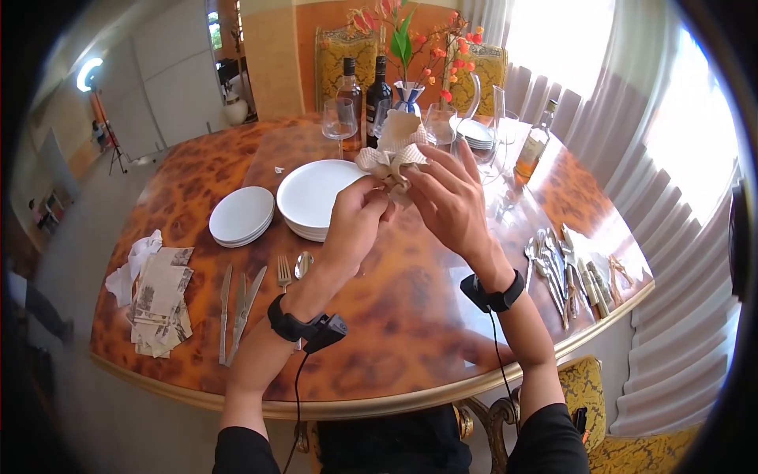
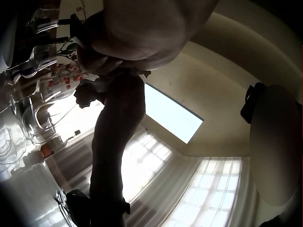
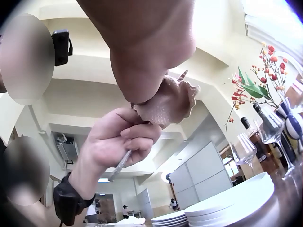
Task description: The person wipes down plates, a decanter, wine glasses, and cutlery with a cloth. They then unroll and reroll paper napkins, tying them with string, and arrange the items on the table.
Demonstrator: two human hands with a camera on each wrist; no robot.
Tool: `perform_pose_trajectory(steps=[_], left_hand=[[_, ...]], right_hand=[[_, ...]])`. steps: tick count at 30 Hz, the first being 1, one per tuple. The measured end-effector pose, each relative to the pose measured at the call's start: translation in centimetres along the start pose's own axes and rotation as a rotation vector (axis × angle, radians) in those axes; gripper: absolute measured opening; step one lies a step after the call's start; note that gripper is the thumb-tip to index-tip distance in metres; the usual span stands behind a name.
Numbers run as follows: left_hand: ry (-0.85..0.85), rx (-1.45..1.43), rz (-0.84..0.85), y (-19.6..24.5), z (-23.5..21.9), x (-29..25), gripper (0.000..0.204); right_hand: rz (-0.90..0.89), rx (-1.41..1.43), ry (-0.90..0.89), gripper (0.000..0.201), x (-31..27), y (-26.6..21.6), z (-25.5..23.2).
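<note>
A beige patterned paper napkin, gathered into ruffled, petal-like folds, is held up above the table between both hands. My left hand pinches its lower part with curled fingers. In the right wrist view a thin pale strip pokes out below that hand. My right hand holds the folds from the other side, its outer fingers raised and spread. The ruffled edge of the napkin fans out beyond the right hand in the right wrist view. In the left wrist view the hands are dark against the window.
Large white plates and smaller plates stand stacked behind. Knives, a fork and a spoon lie left. Printed napkins are at far left, more cutlery right. Bottles and glasses stand at the back.
</note>
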State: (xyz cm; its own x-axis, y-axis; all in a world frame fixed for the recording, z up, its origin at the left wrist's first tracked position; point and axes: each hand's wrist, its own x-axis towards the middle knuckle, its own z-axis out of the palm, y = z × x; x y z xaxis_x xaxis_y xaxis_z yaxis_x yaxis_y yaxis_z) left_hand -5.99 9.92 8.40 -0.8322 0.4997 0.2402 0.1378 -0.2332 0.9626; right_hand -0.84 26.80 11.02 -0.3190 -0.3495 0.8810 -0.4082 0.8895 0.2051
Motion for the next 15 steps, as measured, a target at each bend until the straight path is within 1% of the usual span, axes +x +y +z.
perform_pose_trajectory(steps=[1,2,3,4,5,6,7,8,9,10,12,13,14,15], left_hand=[[-0.021,-0.025,0.034,0.0,0.5,0.0,0.027],[-0.044,-0.052,0.067,0.1,1.0,-0.2,0.031],[-0.064,0.004,0.033,0.1,1.3,-0.7,0.035],[-0.072,-0.001,0.031,0.2,1.5,-0.9,0.035],[-0.091,0.019,0.038,0.2,1.7,-1.1,0.036],[-0.107,0.040,0.046,0.2,1.8,-1.3,0.037],[-0.110,0.040,0.044,0.2,1.7,-1.4,0.037],[-0.110,-0.059,0.036,0.2,1.6,-1.3,0.034],[-0.111,-0.157,0.027,0.1,1.6,-1.3,0.031],[-0.116,-0.152,0.029,-0.2,1.3,-1.0,0.031],[-0.127,-0.308,-0.006,-0.8,1.0,-0.4,0.022],[-0.135,-0.303,-0.003,-0.4,1.5,-0.5,0.022],[-0.039,-0.367,-0.004,0.1,2.1,-0.7,0.022],[0.059,-0.431,-0.003,0.5,2.3,-0.9,0.023]], right_hand=[[0.021,-0.079,0.017,0.023,0.0,0.5,-0.4],[0.023,-0.091,0.015,0.023,-0.1,0.9,-0.8],[0.116,-0.106,0.072,0.023,-0.3,1.3,-1.2],[0.208,-0.120,0.129,0.022,-0.6,1.8,-1.5],[0.258,-0.118,0.194,0.018,-1.0,2.6,-1.6],[0.261,-0.122,0.191,0.018,-1.5,2.5,-1.6],[0.533,0.152,0.231,0.016,-1.9,2.3,-1.6],[0.799,0.432,0.269,0.015,-2.3,2.0,-1.6],[0.879,0.750,0.340,0.019,-2.6,1.3,-1.3],[0.881,0.784,0.313,0.020,-3.2,0.7,-0.9],[0.912,0.902,0.274,0.018,-3.7,-1.7,0.1],[0.928,0.966,0.266,0.018,-4.2,-2.8,0.9],[0.942,1.033,0.257,0.018,-3.7,-4.2,1.1],[0.922,1.206,0.230,0.018,-3.4,-5.4,0.5]])
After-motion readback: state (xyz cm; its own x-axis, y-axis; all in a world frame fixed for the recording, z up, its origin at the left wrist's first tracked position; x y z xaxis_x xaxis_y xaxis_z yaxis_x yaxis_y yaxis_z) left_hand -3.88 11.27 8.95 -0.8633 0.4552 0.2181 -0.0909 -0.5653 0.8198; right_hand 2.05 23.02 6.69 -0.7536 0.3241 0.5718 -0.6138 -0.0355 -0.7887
